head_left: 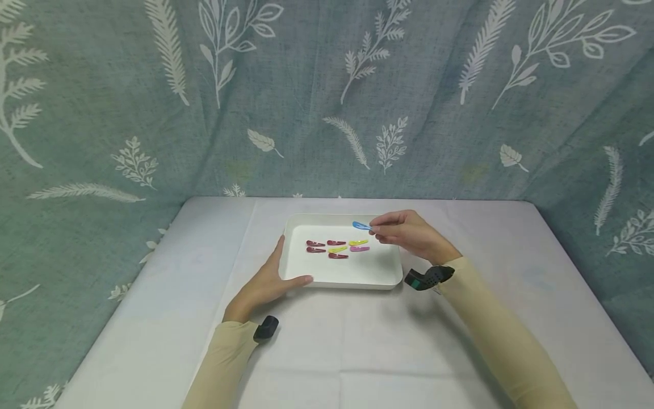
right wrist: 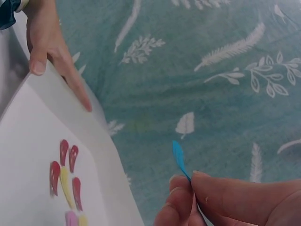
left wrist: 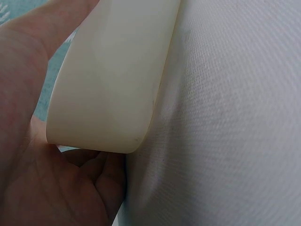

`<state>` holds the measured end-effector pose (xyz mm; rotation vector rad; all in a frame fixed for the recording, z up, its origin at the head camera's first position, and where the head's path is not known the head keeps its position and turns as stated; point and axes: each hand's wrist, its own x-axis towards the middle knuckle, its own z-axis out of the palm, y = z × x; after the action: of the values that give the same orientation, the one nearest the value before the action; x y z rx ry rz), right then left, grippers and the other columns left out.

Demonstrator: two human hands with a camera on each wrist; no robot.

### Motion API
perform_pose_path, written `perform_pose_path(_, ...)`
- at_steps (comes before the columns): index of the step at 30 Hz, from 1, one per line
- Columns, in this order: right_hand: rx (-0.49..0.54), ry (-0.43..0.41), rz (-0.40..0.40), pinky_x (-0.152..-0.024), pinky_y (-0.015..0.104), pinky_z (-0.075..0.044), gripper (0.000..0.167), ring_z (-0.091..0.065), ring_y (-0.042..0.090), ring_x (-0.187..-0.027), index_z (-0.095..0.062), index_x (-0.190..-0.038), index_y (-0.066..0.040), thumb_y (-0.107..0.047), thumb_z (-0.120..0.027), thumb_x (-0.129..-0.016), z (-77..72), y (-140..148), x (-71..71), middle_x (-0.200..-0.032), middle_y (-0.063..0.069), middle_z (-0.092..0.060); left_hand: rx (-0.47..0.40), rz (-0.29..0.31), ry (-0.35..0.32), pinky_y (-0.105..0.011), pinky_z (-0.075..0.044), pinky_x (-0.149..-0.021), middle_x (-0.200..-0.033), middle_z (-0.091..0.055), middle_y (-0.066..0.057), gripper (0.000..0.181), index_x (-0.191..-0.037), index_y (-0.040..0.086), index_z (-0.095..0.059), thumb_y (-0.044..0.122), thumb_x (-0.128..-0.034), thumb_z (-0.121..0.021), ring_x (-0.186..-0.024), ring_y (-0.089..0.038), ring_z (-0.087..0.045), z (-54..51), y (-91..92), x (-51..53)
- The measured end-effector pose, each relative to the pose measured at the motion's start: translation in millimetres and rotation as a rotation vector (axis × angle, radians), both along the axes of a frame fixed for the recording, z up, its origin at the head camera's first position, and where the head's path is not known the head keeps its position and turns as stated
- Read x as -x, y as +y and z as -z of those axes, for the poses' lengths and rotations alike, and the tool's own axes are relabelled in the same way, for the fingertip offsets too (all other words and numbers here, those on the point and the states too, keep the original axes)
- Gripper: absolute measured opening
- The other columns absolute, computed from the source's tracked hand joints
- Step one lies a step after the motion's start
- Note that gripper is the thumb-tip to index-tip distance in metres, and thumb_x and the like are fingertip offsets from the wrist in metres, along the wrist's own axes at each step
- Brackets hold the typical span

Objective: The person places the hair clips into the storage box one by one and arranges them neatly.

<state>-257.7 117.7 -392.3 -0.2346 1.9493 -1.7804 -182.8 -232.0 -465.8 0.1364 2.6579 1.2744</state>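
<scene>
A blue snap hair clip is pinched between the thumb and fingertips of my right hand, raised above the tray's far right part. In the right wrist view the clip points up, its narrow end between the fingers. My left hand holds the near left corner of the white tray, thumb along the front wall and fingers along the left side. Inside the tray lie several dark red clips, two yellow clips and a pink clip, grouped in short columns.
A white cloth covers the table under the tray. Behind it hangs a blue-green curtain with white leaf prints. Dark wrist devices sit on both wrists.
</scene>
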Motion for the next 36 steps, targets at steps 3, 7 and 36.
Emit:
perform_pose_path(3, -0.005, 0.000, -0.005, -0.088, 0.024, -0.059, 0.035, -0.071, 0.011, -0.098, -0.062, -0.132, 0.009, -0.004, -0.066, -0.100, 0.4, -8, 2.2, -0.103, -0.002, -0.075, 0.003, -0.001, -0.004, -0.065, -0.022, -0.126, -0.176, -0.008, -0.004, 0.135, -0.167, 0.026, 0.009, 0.064, -0.0769, -0.083, -0.162, -0.033, -0.016, 0.2, 0.1, 0.1)
perform_pose_path(7, -0.002, 0.000, -0.016, -0.090, 0.025, -0.060, 0.034, -0.071, 0.011, -0.098, -0.063, -0.131, 0.009, -0.003, -0.065, -0.100, 2.2, -17, 5.3, -0.104, 0.000, -0.075, -0.003, 0.001, -0.001, -0.065, -0.023, -0.126, -0.176, -0.009, -0.004, 0.135, -0.167, 0.027, 0.009, 0.063, -0.0769, -0.084, -0.161, -0.033, -0.018, 2.0, 0.1, 0.9)
perform_pose_path(36, -0.079, -0.095, -0.066, -0.096, 0.033, -0.060, 0.027, -0.074, 0.013, -0.099, -0.073, -0.121, 0.004, -0.005, -0.072, -0.095, 23.4, -83, 16.9, -0.120, 0.012, -0.074, -0.026, 0.015, 0.009, -0.062, -0.027, -0.125, -0.175, -0.015, -0.002, 0.130, -0.167, 0.029, 0.007, 0.059, -0.0791, -0.084, -0.158, -0.030, -0.027, 0.5, -0.5, -0.2)
